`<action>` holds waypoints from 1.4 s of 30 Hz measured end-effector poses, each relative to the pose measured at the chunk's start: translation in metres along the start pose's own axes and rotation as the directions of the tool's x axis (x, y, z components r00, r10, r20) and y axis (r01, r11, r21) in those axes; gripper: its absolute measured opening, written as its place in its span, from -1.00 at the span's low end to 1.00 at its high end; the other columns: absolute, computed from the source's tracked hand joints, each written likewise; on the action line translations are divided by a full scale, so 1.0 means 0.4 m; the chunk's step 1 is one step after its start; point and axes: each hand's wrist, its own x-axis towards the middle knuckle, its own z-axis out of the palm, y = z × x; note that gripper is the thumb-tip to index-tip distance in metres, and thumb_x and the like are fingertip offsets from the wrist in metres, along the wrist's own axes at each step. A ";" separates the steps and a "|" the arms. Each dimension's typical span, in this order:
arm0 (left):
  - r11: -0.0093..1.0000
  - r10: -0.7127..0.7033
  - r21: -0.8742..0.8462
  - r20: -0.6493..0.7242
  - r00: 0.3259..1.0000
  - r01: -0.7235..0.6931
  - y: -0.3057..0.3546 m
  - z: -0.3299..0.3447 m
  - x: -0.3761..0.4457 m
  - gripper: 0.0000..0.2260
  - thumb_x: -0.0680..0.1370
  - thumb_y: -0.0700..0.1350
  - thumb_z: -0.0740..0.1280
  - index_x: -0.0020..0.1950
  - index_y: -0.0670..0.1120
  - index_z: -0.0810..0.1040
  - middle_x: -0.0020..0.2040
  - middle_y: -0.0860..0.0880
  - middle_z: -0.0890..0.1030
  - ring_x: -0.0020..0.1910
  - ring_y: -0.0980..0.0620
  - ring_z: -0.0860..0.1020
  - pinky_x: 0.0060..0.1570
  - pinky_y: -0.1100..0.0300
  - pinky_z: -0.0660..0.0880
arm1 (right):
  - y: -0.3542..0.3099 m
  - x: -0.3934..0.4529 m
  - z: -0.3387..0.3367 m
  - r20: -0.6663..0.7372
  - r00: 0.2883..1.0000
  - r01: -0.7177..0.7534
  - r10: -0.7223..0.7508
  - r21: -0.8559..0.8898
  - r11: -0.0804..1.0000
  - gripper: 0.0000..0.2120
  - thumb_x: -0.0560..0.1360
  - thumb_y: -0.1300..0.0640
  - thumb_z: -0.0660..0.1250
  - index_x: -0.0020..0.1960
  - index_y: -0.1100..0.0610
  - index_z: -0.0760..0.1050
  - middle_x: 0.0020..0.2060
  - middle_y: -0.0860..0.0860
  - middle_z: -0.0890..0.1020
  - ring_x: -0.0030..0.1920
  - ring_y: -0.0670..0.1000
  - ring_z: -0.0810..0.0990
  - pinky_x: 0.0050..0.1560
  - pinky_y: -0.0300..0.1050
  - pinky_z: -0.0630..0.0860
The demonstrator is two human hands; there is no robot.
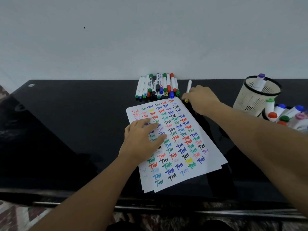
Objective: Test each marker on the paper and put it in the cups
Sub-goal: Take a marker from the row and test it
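Left hand [143, 139]: fingers spread, pressed flat on paper [196, 157] | right hand [202, 99]: fingers pinched yellow-capped marker [188, 90], far right of paper | cups [256, 95] right.

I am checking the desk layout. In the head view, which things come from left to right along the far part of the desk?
Row of markers → yellow-capped marker held by the right hand → mesh cup with a purple-capped marker.

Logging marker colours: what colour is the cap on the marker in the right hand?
Yellow cap, head view, below the right hand.
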 end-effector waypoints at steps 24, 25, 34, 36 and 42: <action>0.997 0.064 -0.043 -0.135 0.989 -0.071 0.004 -0.002 -0.006 -0.46 0.62 0.25 0.23 0.58 0.13 0.30 0.45 0.08 0.43 0.48 0.06 0.30 0.51 -0.04 0.18 | -0.136 -0.203 -0.090 0.080 0.982 0.144 -0.174 0.290 0.946 -0.56 0.73 -0.23 -0.06 0.58 -0.19 0.23 -0.07 -0.11 0.61 -0.05 -0.02 0.62 -0.09 0.02 0.63; 0.996 0.080 -0.036 -0.145 0.986 -0.086 0.003 -0.002 -0.008 -0.46 0.63 0.23 0.23 0.59 0.14 0.28 0.44 0.07 0.44 0.46 0.05 0.31 0.50 -0.05 0.20 | -0.143 -0.213 -0.091 0.086 0.980 0.154 -0.180 0.246 0.957 -0.56 0.72 -0.26 -0.08 0.55 -0.21 0.25 -0.17 -0.13 0.59 -0.15 -0.05 0.60 -0.18 -0.01 0.61; 0.942 0.336 0.074 -0.255 0.907 -0.328 -0.012 0.016 -0.015 -0.67 0.65 0.00 0.31 0.42 0.05 0.55 0.24 0.01 0.58 0.26 -0.04 0.48 0.28 -0.04 0.40 | -0.184 -0.253 -0.096 0.111 0.975 0.173 -0.194 0.173 0.970 -0.62 0.70 -0.32 -0.08 0.41 -0.27 0.32 -0.34 -0.06 0.53 -0.36 -0.04 0.54 -0.38 -0.07 0.49; 0.932 0.360 0.076 -0.277 0.891 -0.354 -0.013 0.017 -0.017 -0.72 0.64 -0.05 0.32 0.34 0.00 0.61 0.19 0.00 0.60 0.21 -0.03 0.49 0.22 -0.01 0.42 | -0.189 -0.253 -0.097 0.119 0.973 0.175 -0.197 0.177 0.969 -0.61 0.70 -0.31 -0.07 0.42 -0.24 0.32 -0.32 -0.06 0.53 -0.34 -0.04 0.55 -0.38 -0.07 0.48; 0.973 0.228 0.026 -0.218 0.949 -0.228 -0.010 0.012 -0.013 -0.75 0.67 -0.05 0.28 0.33 -0.02 0.57 0.19 0.04 0.57 0.25 0.00 0.45 0.28 0.03 0.39 | -0.182 -0.277 -0.086 0.111 0.992 0.000 -0.055 0.444 0.896 -0.71 0.73 -0.08 0.09 0.40 -0.03 0.18 -0.25 0.00 0.58 -0.29 0.08 0.60 -0.32 0.09 0.50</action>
